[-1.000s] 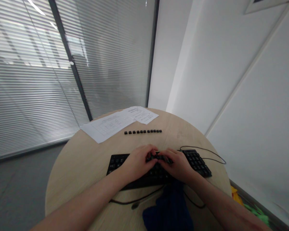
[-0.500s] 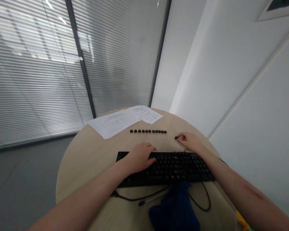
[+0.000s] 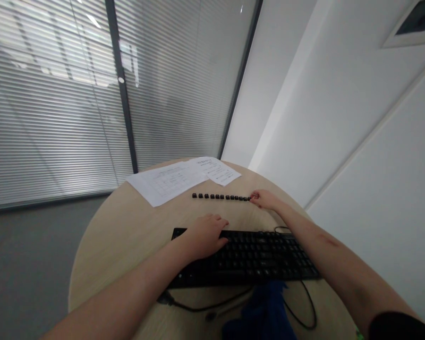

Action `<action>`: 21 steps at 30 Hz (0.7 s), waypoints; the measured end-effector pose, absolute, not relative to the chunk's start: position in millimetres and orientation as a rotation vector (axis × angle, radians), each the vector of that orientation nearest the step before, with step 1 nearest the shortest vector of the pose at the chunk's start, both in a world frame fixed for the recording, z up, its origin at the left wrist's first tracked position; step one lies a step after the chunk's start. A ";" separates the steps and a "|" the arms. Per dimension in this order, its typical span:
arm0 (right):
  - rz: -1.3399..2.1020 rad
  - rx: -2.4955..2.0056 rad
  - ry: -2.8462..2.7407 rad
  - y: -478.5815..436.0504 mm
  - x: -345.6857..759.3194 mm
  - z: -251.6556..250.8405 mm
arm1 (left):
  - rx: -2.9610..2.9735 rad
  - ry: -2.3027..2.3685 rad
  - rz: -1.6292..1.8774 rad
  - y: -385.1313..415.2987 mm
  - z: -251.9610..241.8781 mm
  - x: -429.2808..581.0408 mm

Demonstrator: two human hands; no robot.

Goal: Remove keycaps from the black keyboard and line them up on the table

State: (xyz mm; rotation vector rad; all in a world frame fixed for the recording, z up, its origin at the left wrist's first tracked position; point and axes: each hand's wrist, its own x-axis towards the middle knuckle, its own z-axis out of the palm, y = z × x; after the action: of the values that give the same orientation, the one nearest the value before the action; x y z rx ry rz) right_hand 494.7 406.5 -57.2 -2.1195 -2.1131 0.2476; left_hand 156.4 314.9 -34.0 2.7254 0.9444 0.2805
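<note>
Row of black keycaps lies on round table, beyond keyboard. Right hand appears pinched on end keycap, row's right; left hand relaxed over keyboard, gripping nothing. Step seems lining-up; next move likely calls for gentle release, row undisturbed.

By my left hand I see a black keyboard flecked with faint pale marks; the row of keycaps leftward from my right hand is black too. Past the left hand I get white papers with grey and dark print. On the near side of both hands, the cloth is deep blue and the cable black. The surface around them reads pale tan. Far beyond, I make out grey-white striped blinds; right of the right hand, a whitish wall.
</note>
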 end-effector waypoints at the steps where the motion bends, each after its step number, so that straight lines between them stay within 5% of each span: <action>1: 0.261 -2.115 -2.125 407.7 495.3 -58.1 | 2.728 0.938 0.286 315.2 -34.5 156.7; 13: 0.363 -2.013 -2.063 410.2 503.2 -61.3 | 2.739 0.944 0.228 312.4 -27.2 156.3; 21: 0.263 -1.653 -1.703 345.3 472.9 -21.3 | 2.731 0.937 0.210 315.5 -30.6 154.6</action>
State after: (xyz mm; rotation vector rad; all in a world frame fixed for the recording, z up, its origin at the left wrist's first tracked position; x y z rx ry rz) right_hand 472.9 345.3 -21.3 -1.6529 -1.7032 0.2626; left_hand 154.6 315.5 -30.6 2.7308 0.9366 0.2105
